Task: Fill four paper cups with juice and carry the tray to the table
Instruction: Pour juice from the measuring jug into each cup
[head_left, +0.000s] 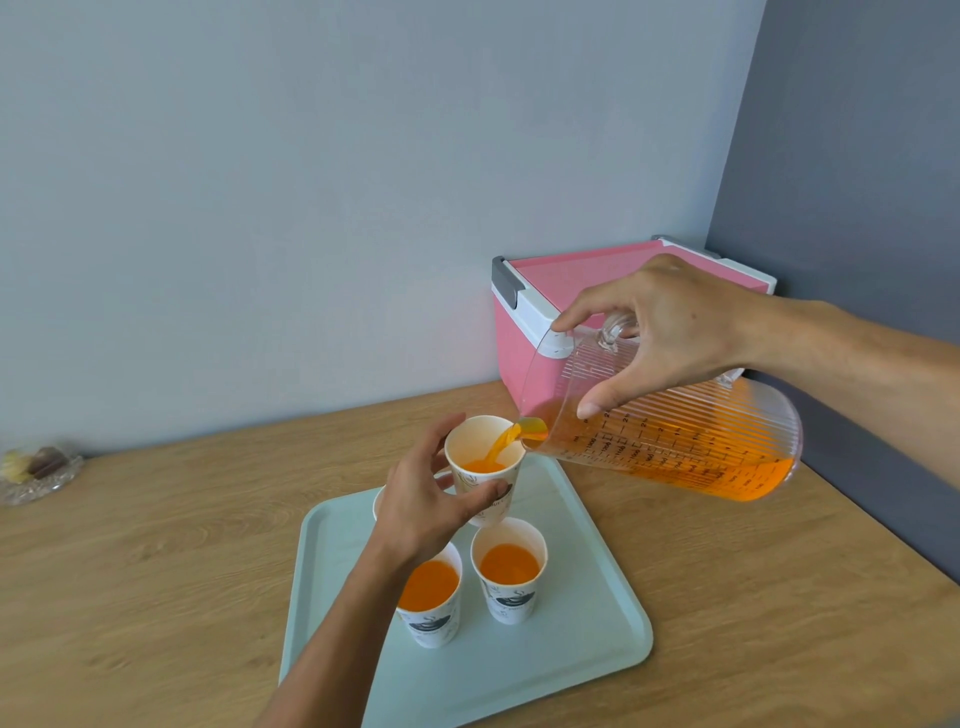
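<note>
Wooden surface (156, 571), pale tray (587, 597): juice (501, 444) streams from jug (675, 441).
My right hand (670, 332) grips the jug, left hand (421, 504) the cup (485, 478).

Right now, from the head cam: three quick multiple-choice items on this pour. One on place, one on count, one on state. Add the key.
1. Where does the pink cooler stand?
A. On the tray
B. On the counter behind the pitcher, by the wall corner
C. On the floor

2. How many cups standing free on the tray clearly show juice?
A. None
B. Two
C. Four

3. What state is the pitcher in?
A. Upright and capped
B. Empty on its side
C. Tilted, pouring juice

Key: 1 B, the cooler sits on the wood behind the right hand. 2 B, two near cups show orange. 3 C, a stream runs into the cup held by the left hand.
</note>
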